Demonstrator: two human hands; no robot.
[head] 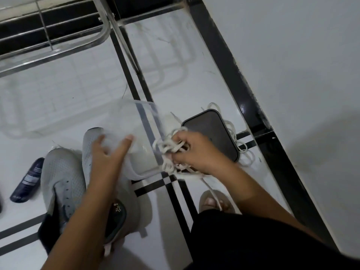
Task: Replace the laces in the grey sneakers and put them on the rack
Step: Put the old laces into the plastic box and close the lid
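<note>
Currently, the right hand (191, 151) grips a tangled bundle of white flat shoelaces (171, 151), its fingers curled round the loops; more of the same lace trails down past the wrist toward the person's bare foot (211, 201). That hand sits just in front of a dark rectangular container lid with rounded corners (212, 131), which lies on the white tiled floor (78, 98) with further loops of white lace around its far and right edges. The left hand (109, 154) has its fingers spread wide and straight, touching a clear plastic container (140, 133) that appears blurred; whether the hand supports or merely contacts it cannot be determined. Two grey mesh sneakers lie on the floor beneath the left forearm: the left grey sneaker (62, 176) shows empty eyelets and carries no lace, and the right grey sneaker (128, 203) lies beside it, touching it, partly covered by the arm. A dark blue cylindrical bottle with a pale label (27, 182) lies on its side just left of the sneakers. A chrome tubular shoe rack (58, 49) stands at the upper left, well apart from both sneakers.
</note>
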